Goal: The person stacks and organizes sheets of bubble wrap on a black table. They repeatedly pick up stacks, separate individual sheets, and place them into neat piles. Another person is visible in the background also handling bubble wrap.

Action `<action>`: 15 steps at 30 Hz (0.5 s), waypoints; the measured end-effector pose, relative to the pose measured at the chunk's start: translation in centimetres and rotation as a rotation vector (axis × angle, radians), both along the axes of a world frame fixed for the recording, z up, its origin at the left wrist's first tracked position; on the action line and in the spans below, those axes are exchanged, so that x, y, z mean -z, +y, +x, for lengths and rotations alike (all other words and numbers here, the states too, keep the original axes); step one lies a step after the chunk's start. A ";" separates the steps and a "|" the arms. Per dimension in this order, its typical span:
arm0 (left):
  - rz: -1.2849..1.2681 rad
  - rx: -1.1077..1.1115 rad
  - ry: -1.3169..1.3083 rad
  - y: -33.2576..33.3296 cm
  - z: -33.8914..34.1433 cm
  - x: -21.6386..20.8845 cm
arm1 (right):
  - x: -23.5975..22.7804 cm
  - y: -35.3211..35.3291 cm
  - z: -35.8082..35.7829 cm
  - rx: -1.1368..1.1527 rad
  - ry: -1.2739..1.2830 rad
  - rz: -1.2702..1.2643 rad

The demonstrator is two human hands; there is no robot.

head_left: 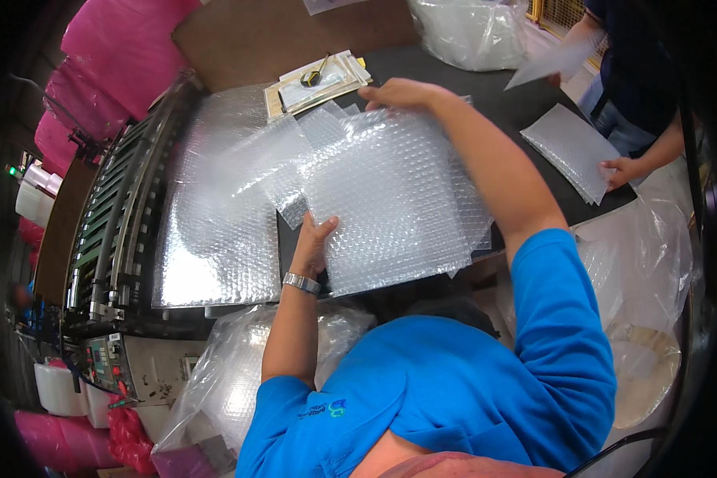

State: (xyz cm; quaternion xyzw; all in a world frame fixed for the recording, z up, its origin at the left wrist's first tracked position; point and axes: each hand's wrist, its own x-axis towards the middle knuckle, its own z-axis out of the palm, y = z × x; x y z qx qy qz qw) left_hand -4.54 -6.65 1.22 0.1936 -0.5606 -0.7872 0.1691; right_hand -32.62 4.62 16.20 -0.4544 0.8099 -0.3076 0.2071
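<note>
A loose stack of clear bubble wrap sheets (390, 207) lies tilted in front of me over the dark table. My left hand (317, 243), with a metal watch at the wrist, is closed on the stack's near left edge, the thumb on top and the other fingers hidden beneath. Across the far edge reaches my right hand (402, 93), its fingers extended and slightly bent over the sheets. Its thumb is hidden. Smaller bubble wrap pieces stick out beyond the far left side of the stack, and a blurred translucent patch lies to their left.
A long bubble wrap sheet (215, 231) comes from the roller machine (111, 215) at left. Papers with a tape measure (311, 78) lie at the back. At right, a co-worker's hand (625, 171) holds a bubble wrap stack (570, 151). Pink rolls (123, 40) stand far left.
</note>
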 end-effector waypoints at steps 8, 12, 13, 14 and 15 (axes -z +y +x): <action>-0.045 -0.002 -0.007 0.1 0.6 -0.2 | 3.1 -1.5 6.8 -0.315 0.419 -0.019; -0.050 -0.061 0.031 0.6 0.5 -0.3 | 5.4 3.6 4.2 0.207 0.411 -0.236; -0.020 -0.051 0.029 0.7 0.4 -0.4 | 6.2 5.7 3.3 0.360 0.365 -0.164; 0.009 -0.026 0.028 0.8 -0.1 -0.6 | 9.3 7.7 0.8 0.395 0.218 -0.107; 0.034 0.002 0.023 1.1 -0.6 -0.9 | 12.9 8.7 -1.3 0.434 0.067 -0.053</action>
